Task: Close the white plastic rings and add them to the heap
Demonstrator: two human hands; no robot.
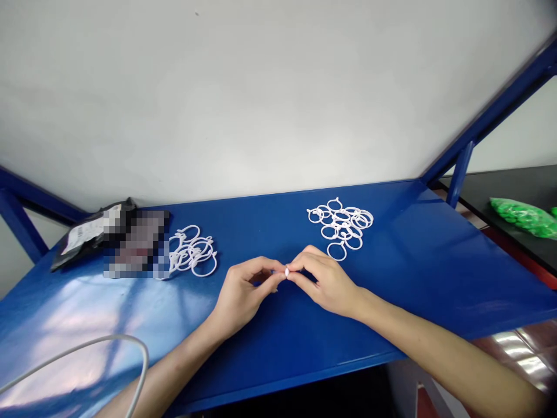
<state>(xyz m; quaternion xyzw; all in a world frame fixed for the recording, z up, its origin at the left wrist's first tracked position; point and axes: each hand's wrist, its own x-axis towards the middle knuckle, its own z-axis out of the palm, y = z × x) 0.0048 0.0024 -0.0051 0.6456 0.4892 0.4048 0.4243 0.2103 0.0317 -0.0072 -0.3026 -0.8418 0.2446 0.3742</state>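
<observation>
At the far left of the glossy blue metal surface [413,261] lies a flat black plastic bag with a white label [93,232], partly blurred out. Below it, near the front edge, a thin grey cable [130,342] curves across the corner. Just right of the bag sits a loose heap of white plastic rings [191,252], tangled over one another.

The left hand [243,293] rests with its heel on the surface near the middle, fingers curled and its thumb and forefinger pinched on a small white plastic piece [286,271]. The right hand [324,278] meets it from the other side, its own fingertips closed on the same piece, so the two hands touch at the tips. The piece is held just above the surface, between the two heaps; most of it is hidden by the fingers, and its shape cannot be told.

Behind the right hand, close to its knuckles, lies a second heap of white plastic rings [342,223]. At the far right, on a separate dark bench, sits a green plastic bag [524,216].
</observation>
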